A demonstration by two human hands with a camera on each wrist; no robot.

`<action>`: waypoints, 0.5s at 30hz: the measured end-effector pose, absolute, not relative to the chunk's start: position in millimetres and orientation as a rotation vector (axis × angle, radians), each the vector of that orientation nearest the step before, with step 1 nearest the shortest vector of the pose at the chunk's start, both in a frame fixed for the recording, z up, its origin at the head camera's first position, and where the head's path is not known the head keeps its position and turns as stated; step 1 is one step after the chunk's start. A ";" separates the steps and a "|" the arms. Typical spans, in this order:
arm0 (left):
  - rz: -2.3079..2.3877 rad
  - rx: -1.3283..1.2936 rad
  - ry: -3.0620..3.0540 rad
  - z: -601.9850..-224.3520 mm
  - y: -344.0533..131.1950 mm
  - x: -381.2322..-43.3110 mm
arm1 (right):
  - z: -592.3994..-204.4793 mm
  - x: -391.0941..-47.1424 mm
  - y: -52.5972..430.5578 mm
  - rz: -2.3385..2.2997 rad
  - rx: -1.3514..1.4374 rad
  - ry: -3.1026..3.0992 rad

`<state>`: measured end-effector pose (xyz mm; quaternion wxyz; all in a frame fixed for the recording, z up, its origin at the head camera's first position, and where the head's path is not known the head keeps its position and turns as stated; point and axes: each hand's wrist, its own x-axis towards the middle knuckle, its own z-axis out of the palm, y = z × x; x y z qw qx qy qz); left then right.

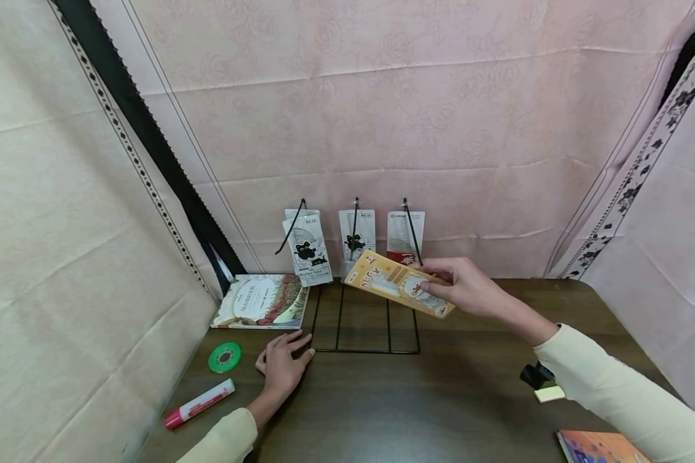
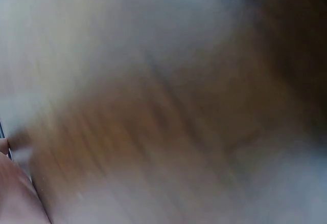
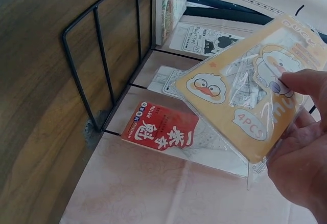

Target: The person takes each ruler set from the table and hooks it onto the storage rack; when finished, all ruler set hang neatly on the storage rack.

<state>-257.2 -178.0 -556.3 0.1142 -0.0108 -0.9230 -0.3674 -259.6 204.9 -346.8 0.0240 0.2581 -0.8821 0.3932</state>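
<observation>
My right hand (image 1: 466,287) pinches a yellow duck-printed ruler set pack (image 1: 376,276), thumb on its front. In the right wrist view the pack (image 3: 202,116) reads 4PCS and is tilted. It is in front of the black wire display rack (image 1: 370,352), near the right hook (image 1: 412,235). My left hand (image 1: 284,368) rests at the front left corner of the rack's base, fingers extended. White cat-printed ruler packs hang on the left hook (image 1: 309,254) and middle hook (image 1: 356,222); a red-and-white pack (image 3: 158,127) hangs on the right one. The left wrist view is mostly blurred.
Left on the wooden table (image 1: 469,399) are a picture-covered book (image 1: 266,301), a green tape roll (image 1: 224,357) and a red-and-white glue stick (image 1: 199,404). A yellow sticky-note pad (image 1: 550,394) and an orange book (image 1: 602,448) lie right. A cloth backdrop (image 1: 411,116) stands behind.
</observation>
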 end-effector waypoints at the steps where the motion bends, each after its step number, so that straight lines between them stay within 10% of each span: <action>1: -1.075 -0.031 -2.706 -556.2 -178.1 -257.3 | -347.2 -259.8 204.9 1.217 0.799 -2.727; 15: -1.063 -0.044 -2.686 -557.9 -178.6 -257.6 | -348.7 -258.8 203.7 1.215 0.771 -2.695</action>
